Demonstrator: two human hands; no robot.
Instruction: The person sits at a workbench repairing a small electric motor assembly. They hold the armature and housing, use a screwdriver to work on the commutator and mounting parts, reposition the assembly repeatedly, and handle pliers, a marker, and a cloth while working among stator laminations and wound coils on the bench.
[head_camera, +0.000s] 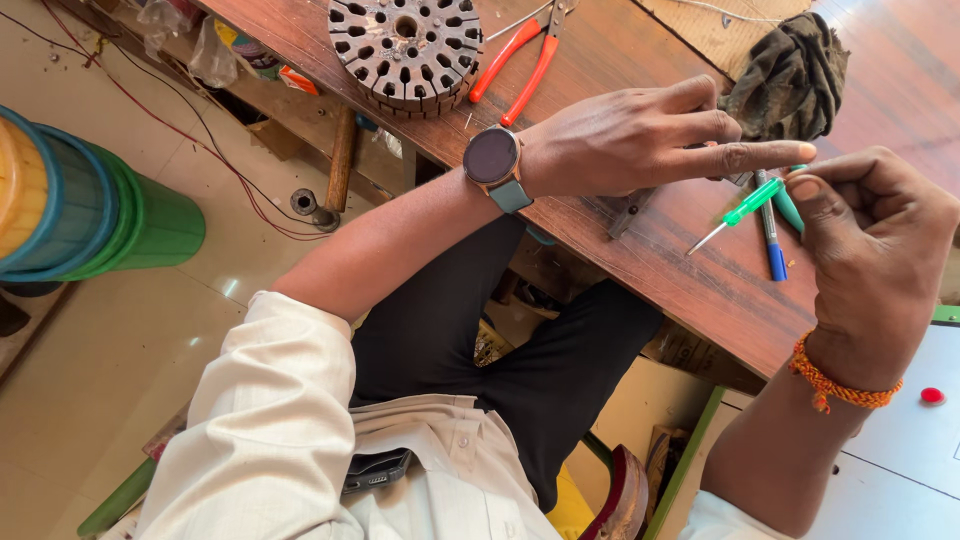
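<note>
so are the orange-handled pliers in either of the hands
No, the orange-handled pliers lie on the wooden table, apart from the left hand and right hand.

Green screwdriver (752, 203), blue pen (774, 250), orange-handled pliers (520, 62)

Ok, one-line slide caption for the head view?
Both hands, left hand and right hand, hold a green screwdriver above a wooden workbench.

A motor-repair workshop: a slotted stator core (405, 50) and red-handled pliers (520, 55) lie on the worn wooden workbench (690, 270), with stray red wires (215, 150) across the floor beneath.
</note>
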